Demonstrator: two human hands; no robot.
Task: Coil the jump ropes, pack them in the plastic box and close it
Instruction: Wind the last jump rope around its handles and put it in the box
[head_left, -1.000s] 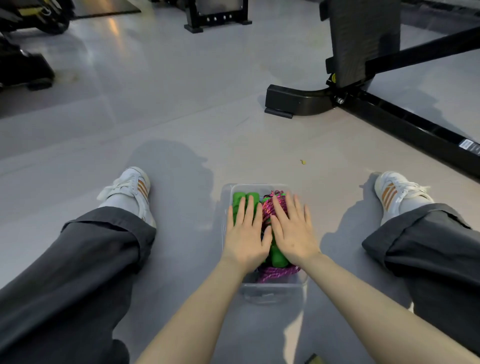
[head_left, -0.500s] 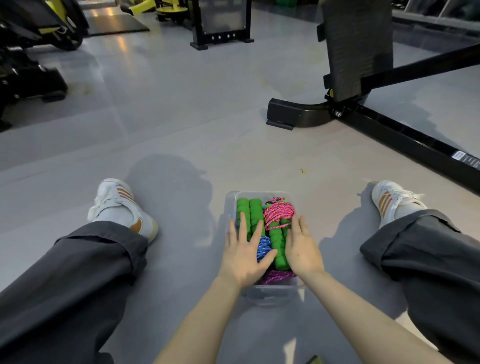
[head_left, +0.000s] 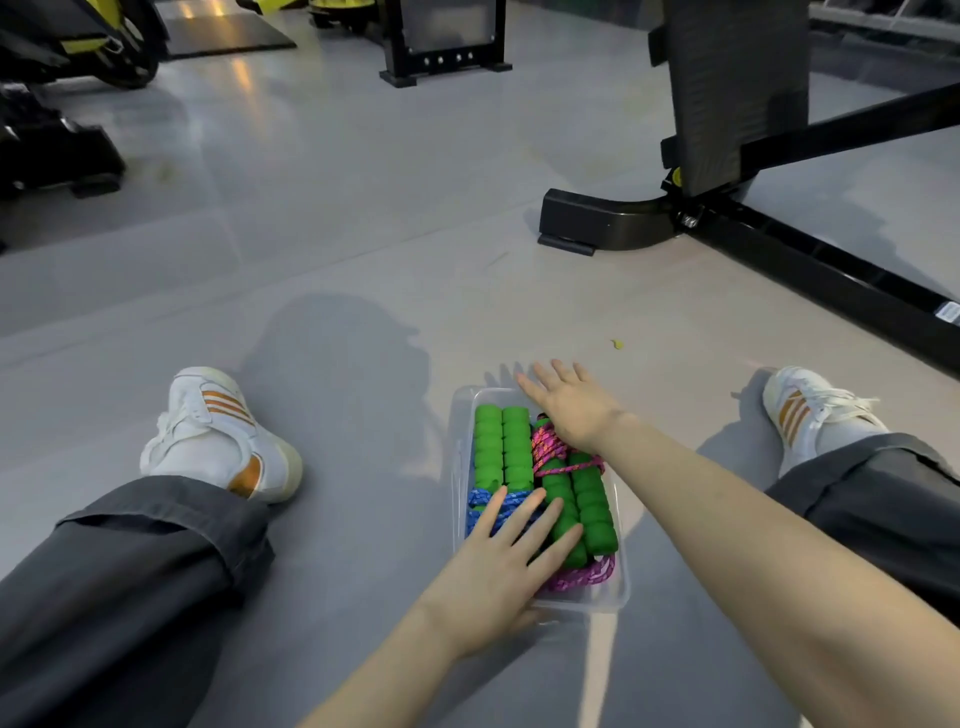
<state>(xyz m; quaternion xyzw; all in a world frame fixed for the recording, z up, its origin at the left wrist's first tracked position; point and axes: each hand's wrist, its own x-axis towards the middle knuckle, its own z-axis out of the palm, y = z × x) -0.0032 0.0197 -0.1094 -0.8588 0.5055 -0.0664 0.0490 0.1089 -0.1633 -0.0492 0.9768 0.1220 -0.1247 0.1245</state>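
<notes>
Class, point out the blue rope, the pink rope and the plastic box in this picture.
blue rope (head_left: 480, 501), head view, left edge of the coil.
pink rope (head_left: 546, 448), head view, upper wraps.
plastic box (head_left: 587, 603), head view, near rim.

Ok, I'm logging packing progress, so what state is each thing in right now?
plastic box: packed with both ropes; whether a clear lid is on it, I cannot tell.
blue jump rope: coiled, in the box's left half, green handles side by side.
pink jump rope: wound round its green handles, in the right half.
left hand: flat, fingers straight, over the box's near end.
right hand: open, spread over the far end.
</notes>
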